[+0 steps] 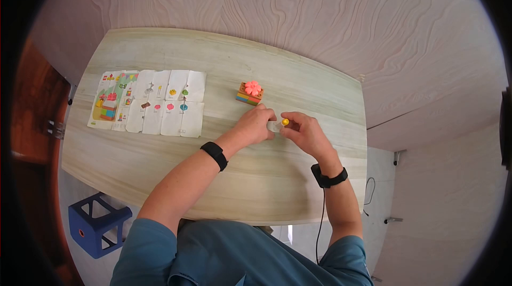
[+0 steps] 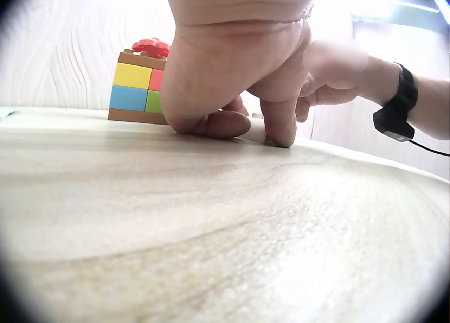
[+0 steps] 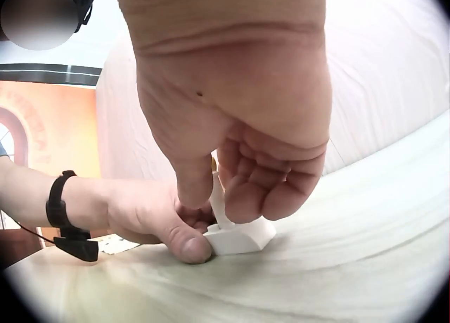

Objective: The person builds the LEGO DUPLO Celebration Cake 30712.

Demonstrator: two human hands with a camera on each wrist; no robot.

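Note:
Between the thumb and fingers of my right hand [image 1: 306, 134] is a slim white candle piece [image 3: 221, 207] with a yellow flame tip [image 1: 285, 122]. It stands upright on a white curved toy brick [image 3: 246, 240] that rests on the table. My left hand [image 1: 255, 125] grips this white brick from the left side, thumb low against it in the right wrist view. Just beyond the left hand sits a block of stacked toy bricks [image 2: 131, 86], brown, yellow, blue, red and green, topped by a coral flower piece [image 1: 253, 87]. The left hand hides part of that block in the left wrist view.
A creased picture instruction sheet [image 1: 170, 113] lies flat on the left of the wooden table [image 1: 229, 51]. On the floor at lower left stands a blue stool [image 1: 96, 227]. From the right wristband a black cable [image 1: 321, 227] hangs down past the table's near edge.

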